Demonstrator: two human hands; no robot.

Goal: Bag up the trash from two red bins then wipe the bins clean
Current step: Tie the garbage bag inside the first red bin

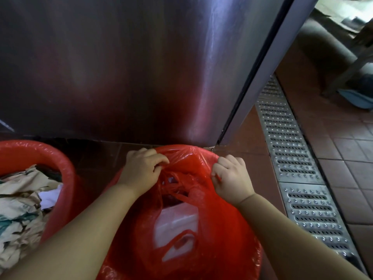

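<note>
Your left hand (142,168) and right hand (232,175) both pinch the red bag liner (201,199) at the near bin (250,257) rim, right against the steel cabinet (121,67); the second bin (64,168) sits left, stuffed with paper trash (22,201).

Tiled floor (347,154), drain grate (292,150) set in it, L red bin (67,178), R red bin (254,257), steel cabinet (121,67)

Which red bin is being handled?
The bin nearer the drain grate: left hand and right hand pinch its liner. The other bin, holding crumpled paper, is untouched.
</note>
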